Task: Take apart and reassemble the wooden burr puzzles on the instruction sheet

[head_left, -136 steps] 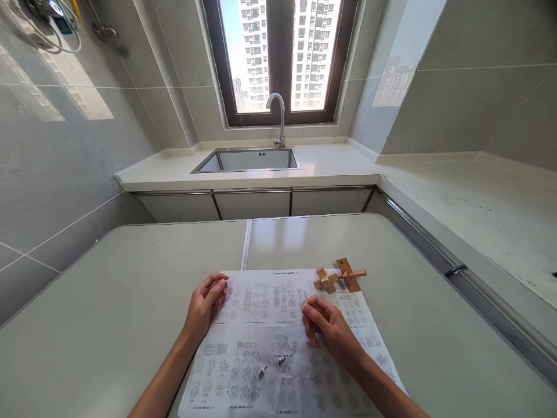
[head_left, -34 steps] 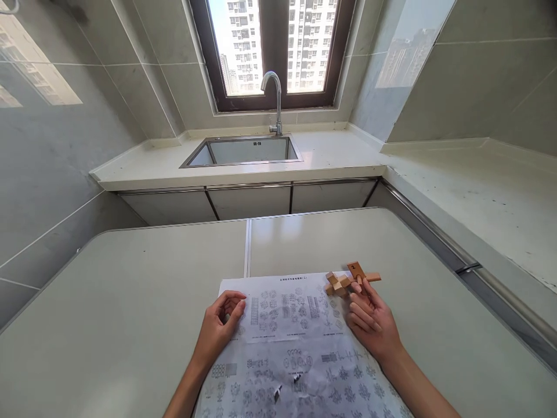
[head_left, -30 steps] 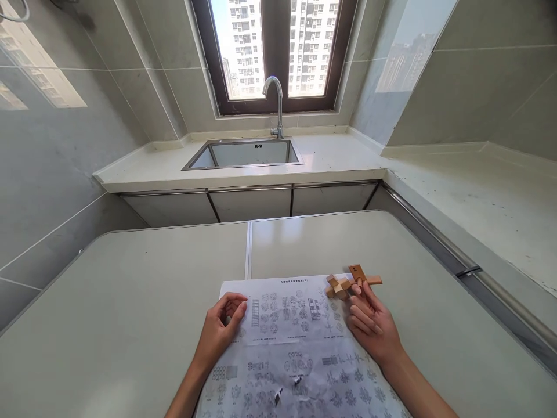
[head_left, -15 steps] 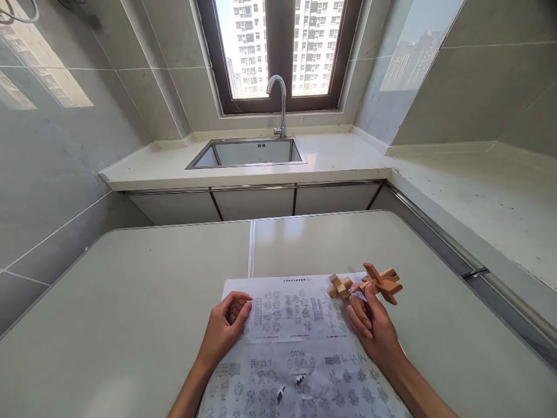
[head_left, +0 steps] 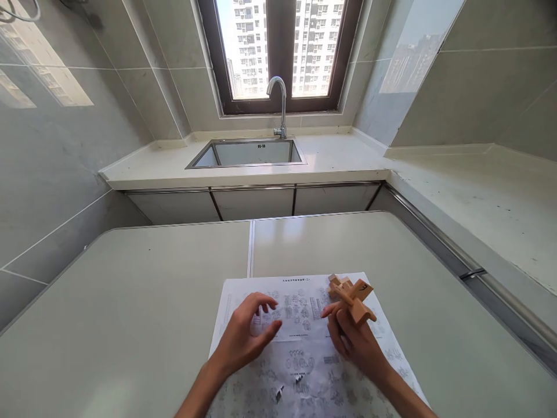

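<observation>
My right hand [head_left: 354, 342] grips a wooden interlocking puzzle [head_left: 357, 302] made of crossed flat pieces, one bearing a dark mark. Behind it, partly hidden, a smaller wooden burr puzzle [head_left: 334, 283] rests near the far right corner of a printed sheet [head_left: 261, 363]. My left hand [head_left: 250, 331] is over the sheet's left half, its thumb and fingers apart with nothing between them. Small diagrams in rows cover the paper, which has a crease across it and two small torn spots near the middle.
The sheet lies on a pale table [head_left: 130, 302] with a seam [head_left: 251, 249] down its far half. Beyond the table are a counter [head_left: 339, 154] with a steel sink [head_left: 248, 154], a curved faucet [head_left: 282, 107] and a window. Another counter [head_left: 487, 197] runs along the right.
My right hand has moved left and nearer with the puzzle, turning it, so it now overlaps the smaller one. My left hand has shifted right and its fingers have spread.
</observation>
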Tool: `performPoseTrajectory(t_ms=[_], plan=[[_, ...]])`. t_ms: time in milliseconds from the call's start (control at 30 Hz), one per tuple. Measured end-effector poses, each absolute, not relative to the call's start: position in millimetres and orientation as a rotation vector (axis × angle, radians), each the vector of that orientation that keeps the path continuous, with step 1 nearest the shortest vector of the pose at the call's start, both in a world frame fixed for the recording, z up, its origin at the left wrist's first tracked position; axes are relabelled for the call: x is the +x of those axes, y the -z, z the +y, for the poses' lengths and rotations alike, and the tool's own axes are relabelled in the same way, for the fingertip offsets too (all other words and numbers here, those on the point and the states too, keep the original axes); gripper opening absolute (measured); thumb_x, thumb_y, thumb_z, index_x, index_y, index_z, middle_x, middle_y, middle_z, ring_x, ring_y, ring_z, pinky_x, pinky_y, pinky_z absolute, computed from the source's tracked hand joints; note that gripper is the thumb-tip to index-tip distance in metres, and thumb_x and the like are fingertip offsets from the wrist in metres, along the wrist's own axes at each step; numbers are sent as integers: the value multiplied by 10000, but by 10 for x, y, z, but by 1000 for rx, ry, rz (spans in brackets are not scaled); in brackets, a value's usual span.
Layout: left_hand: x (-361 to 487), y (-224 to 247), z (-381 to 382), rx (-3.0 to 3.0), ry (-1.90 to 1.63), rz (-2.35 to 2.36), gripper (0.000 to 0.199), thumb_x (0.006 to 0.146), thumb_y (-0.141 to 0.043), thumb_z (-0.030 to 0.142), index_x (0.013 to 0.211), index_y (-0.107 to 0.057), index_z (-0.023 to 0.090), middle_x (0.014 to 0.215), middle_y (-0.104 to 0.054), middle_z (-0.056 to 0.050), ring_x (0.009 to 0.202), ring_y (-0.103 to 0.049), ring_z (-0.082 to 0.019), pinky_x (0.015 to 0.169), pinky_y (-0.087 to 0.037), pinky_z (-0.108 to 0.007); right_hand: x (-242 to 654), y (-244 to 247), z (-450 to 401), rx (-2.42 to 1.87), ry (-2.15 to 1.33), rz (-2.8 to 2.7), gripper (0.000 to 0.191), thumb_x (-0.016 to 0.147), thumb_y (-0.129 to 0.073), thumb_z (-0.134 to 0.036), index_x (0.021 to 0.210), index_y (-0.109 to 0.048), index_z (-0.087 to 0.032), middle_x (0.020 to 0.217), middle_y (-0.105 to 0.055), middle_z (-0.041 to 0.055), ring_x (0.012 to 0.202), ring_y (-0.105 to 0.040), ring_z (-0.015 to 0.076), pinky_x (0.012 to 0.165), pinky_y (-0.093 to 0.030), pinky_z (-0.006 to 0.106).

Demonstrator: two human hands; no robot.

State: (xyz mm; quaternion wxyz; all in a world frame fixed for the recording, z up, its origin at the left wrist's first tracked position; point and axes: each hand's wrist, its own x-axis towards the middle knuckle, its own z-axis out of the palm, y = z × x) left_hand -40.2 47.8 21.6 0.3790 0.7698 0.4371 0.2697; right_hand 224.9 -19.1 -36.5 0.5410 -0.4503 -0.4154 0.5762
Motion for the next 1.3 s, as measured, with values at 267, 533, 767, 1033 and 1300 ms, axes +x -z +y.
performPoseTrajectory(t_ms=[267,533,767,1033,1300], plan=[[-67,-125,429,1552,-720,656,759,912,-727,591,1534,-410,292,1528,-528,-151,1363,-548,-340,1160,-416,-505,1926,144,-146,-1002,-1586,-1274,530,1046,-453,-687,1092,-594,-178,547,-494,-82,411,-366,88,463,-357,240],[-24,63,271,1248,-743,573,861,839,-743,720,1528,-469,282,1497,-563,-170,1409,-524,-412,1150,-435,-520,1766,224,-197,-1015,-1625,-1312,585,1001,-437,-766,960,-562,-196,492,-412,-95,409,-331,91,438,-310,237],[-38,70,249,1296,-736,665,986,684,-873,712,1489,-536,252,1508,-566,-181,1422,-502,-428,1214,-368,-572,1865,359,-368,-1147,-1574,-1320,538,1004,-490,-712,1019,-665,-203,646,-549,-1,555,-519,175,546,-474,303],[-27,-3,267,1331,-690,661,930,677,-897,660,1446,-581,242,1434,-639,-181,1325,-603,-413,1156,-453,-550,1793,176,-248,-1019,-1407,-1468,527,1050,-415,-640,956,-701,-208,816,-649,91,739,-578,240,733,-534,368],[-73,12,350,1326,-698,685,829,747,-794,734,1386,-646,227,1443,-638,-170,1348,-578,-423,1177,-427,-553,1812,212,-226,-956,-1682,-1442,482,1071,-413,-625,891,-564,-204,519,-460,-61,425,-387,103,454,-324,224]])
